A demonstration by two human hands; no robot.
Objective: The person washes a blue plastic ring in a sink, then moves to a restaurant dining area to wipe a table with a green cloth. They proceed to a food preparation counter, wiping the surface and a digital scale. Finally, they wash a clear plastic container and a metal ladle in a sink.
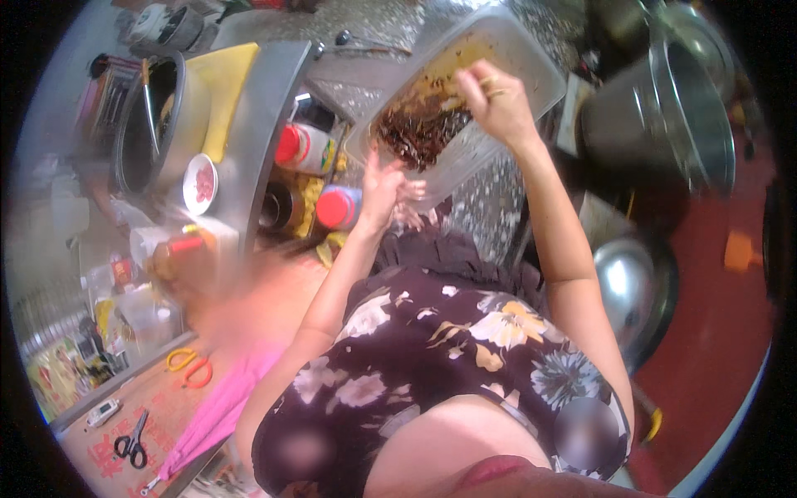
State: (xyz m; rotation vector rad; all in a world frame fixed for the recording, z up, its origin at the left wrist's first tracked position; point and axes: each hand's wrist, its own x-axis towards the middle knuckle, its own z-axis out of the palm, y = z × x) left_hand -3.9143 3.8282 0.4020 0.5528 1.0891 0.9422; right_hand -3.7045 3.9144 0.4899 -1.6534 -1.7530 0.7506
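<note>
A translucent rectangular plastic container (pixel 535 71) is tilted in front of me, with its lower part towards my left hand. Dark brown, glossy shredded food (pixel 426 137) is heaped in that lower part, and brown residue coats the bottom. At the container's near-left corner, my left hand (pixel 386 190) grips the rim with its thumb towards the inside. Above the food, over the right side of the container, hovers my right hand (pixel 501 106), wearing rings. Its fingertips are drawn together; whether anything is pinched between them cannot be made out.
A metal counter (pixel 264 124) on the left bears a large pot (pixel 196 118), a yellow cloth (pixel 230 93) and a white bowl (pixel 200 185) of pinkish bits. Red-lidded jars (pixel 308 148) stand below its edge. Large metal pots (pixel 654 124) stand right. Scissors (pixel 132 442) lie lower left.
</note>
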